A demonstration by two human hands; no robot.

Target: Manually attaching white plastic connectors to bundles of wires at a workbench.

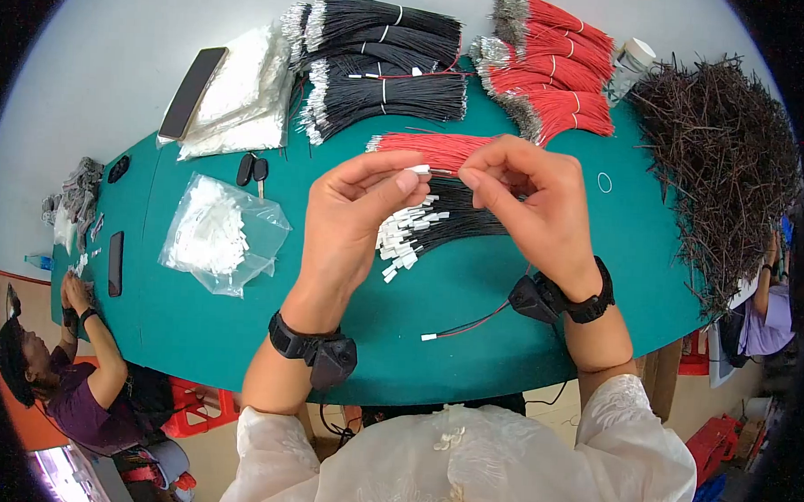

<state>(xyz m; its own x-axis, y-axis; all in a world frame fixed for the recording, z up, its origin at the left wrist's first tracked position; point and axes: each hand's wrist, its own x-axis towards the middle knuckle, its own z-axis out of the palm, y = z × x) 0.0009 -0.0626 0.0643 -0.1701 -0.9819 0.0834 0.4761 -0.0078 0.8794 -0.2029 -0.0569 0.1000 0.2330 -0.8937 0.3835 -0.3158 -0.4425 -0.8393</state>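
My left hand (355, 209) pinches a small white plastic connector (417, 169) between thumb and forefinger. My right hand (532, 198) faces it and pinches a thin wire whose tip meets the connector. Under both hands lies a bunch of black wires with white connectors (416, 234) on a green table (470, 342). A loose bundle of red wires (432, 148) lies just beyond my fingers. One finished red and black wire pair with a white connector (461, 328) lies near the table's front edge.
A clear bag of white connectors (217, 236) lies left of my hands, with car keys (252, 169), a bigger bag (239, 95) and a phone (191, 91) behind. Black (382, 64) and red wire bundles (550, 70) sit at the back, a dark wire heap (724, 165) right. Another person (70, 363) works at left.
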